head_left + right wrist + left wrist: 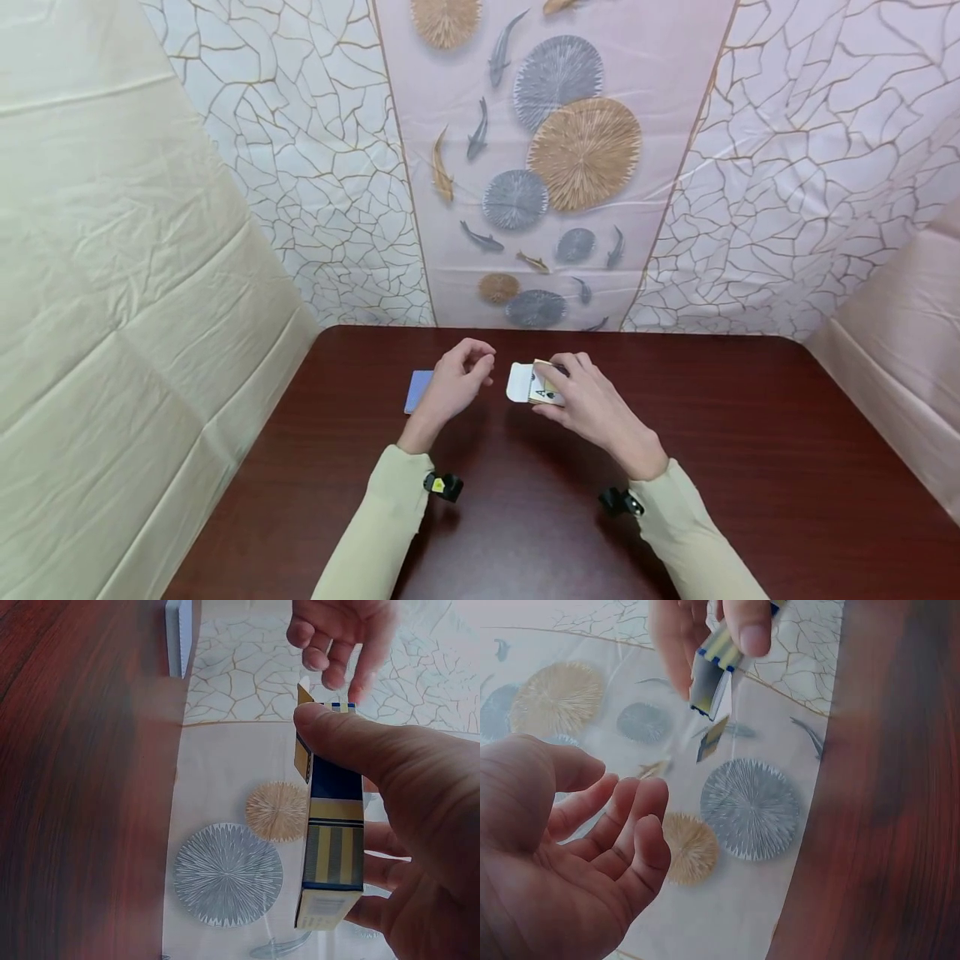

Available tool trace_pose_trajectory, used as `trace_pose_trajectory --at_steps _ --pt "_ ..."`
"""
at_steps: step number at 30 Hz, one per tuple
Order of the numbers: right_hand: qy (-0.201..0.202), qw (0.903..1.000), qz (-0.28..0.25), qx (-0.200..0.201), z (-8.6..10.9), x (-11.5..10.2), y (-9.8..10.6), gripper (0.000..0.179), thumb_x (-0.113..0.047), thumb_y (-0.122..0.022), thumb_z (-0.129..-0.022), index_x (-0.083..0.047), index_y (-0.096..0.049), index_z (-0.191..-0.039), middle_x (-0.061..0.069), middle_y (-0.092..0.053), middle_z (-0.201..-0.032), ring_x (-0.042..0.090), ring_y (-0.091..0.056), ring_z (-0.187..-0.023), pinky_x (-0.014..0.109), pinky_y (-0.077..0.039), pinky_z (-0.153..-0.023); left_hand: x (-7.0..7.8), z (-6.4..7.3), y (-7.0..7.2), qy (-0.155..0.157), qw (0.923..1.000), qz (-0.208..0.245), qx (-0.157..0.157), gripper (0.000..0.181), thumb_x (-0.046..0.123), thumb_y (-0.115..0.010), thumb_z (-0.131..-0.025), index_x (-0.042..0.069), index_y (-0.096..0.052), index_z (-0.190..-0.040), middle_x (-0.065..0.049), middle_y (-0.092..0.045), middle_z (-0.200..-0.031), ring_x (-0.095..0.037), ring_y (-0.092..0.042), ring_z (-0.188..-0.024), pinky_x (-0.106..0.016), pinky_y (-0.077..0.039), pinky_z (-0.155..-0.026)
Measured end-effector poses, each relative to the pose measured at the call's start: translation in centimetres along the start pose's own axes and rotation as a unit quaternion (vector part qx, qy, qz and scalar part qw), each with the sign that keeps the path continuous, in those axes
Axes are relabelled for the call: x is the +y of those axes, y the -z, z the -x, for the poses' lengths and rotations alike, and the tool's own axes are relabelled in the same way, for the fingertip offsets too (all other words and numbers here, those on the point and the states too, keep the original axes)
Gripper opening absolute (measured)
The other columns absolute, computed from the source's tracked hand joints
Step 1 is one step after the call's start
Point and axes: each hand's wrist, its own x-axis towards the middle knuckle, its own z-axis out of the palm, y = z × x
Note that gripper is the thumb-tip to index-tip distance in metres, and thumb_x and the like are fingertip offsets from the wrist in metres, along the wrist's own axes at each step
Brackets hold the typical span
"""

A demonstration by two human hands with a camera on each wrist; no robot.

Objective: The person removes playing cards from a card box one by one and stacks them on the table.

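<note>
My right hand [596, 408] grips a playing-card box [542, 392] above the table, thumb on one side and fingers on the other. The box has blue and yellow stripes on its narrow side, and an ace shows on its face. Its end flap [517, 382] stands out toward the left, and the uncovered end looks dark inside in the left wrist view. My left hand [452, 382] hovers a short way left of the flap, fingers loosely bent, holding nothing. Partly hidden behind it, a blue-backed deck of cards [417, 389] lies on the table.
A dark red-brown wooden table [712, 433] spreads beneath both hands. Behind its far edge hangs a patterned cloth [525, 275] with fish and round motifs. Plain pale cloth [135, 333] walls in the left side, and more cloth stands at the right.
</note>
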Motion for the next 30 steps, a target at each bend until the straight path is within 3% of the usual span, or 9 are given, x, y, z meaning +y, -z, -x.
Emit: trace_pose_trajectory --at_steps 4,11,18,22,30 --pt "0.001 1.0000 -0.001 0.002 0.0 0.0 0.0 0.058 -0.032 -0.087 -0.073 -0.011 -0.065 -0.123 0.015 -0.061 -0.113 0.032 -0.055 -0.097 0.043 -0.049 -0.080 0.4 -0.1 -0.8 0.007 0.9998 0.009 -0.013 0.014 0.019 -0.059 -0.098 0.013 -0.062 -0.110 -0.009 -0.066 -0.091 -0.025 -0.068 -0.076 -0.026 -0.051 -0.058" --pt "0.001 1.0000 -0.004 -0.008 0.0 -0.2 -0.3 0.058 -0.033 -0.085 -0.075 -0.011 -0.064 -0.125 0.015 -0.060 -0.115 0.032 -0.054 -0.098 0.043 -0.049 -0.081 0.8 0.1 -2.0 0.021 0.9992 0.015 -0.030 0.020 0.018 -0.058 -0.098 0.005 -0.063 -0.112 -0.013 -0.067 -0.091 -0.035 -0.068 -0.081 -0.023 -0.049 -0.056" --pt "0.006 1.0000 -0.005 -0.002 -0.1 -0.2 -0.4 0.059 -0.033 -0.085 -0.075 -0.010 -0.064 -0.125 0.015 -0.060 -0.114 0.031 -0.054 -0.097 0.043 -0.050 -0.079 1.1 0.1 -3.3 0.031 0.9992 0.002 -0.026 0.015 0.020 -0.059 -0.097 0.010 -0.066 -0.106 -0.007 -0.068 -0.086 -0.013 -0.064 -0.069 -0.023 -0.047 -0.058" --pt "0.008 1.0000 -0.003 0.002 -0.1 -0.2 -0.5 0.059 -0.032 -0.086 -0.075 -0.010 -0.064 -0.125 0.015 -0.060 -0.113 0.031 -0.054 -0.096 0.043 -0.050 -0.078 1.1 0.2 -3.8 0.034 0.9992 0.006 -0.022 0.012 0.020 -0.060 -0.097 0.013 -0.066 -0.104 -0.006 -0.067 -0.084 -0.010 -0.060 -0.066 -0.023 -0.045 -0.057" --pt "0.009 0.9999 -0.001 0.006 -0.1 -0.1 -0.4 0.060 -0.033 -0.086 -0.074 -0.010 -0.064 -0.125 0.015 -0.061 -0.114 0.031 -0.054 -0.096 0.043 -0.050 -0.078 1.1 0.3 -4.0 0.035 0.9989 -0.028 -0.011 0.011 0.019 -0.064 -0.094 0.013 -0.067 -0.103 -0.001 -0.062 -0.082 -0.009 -0.052 -0.066 -0.022 -0.041 -0.056"
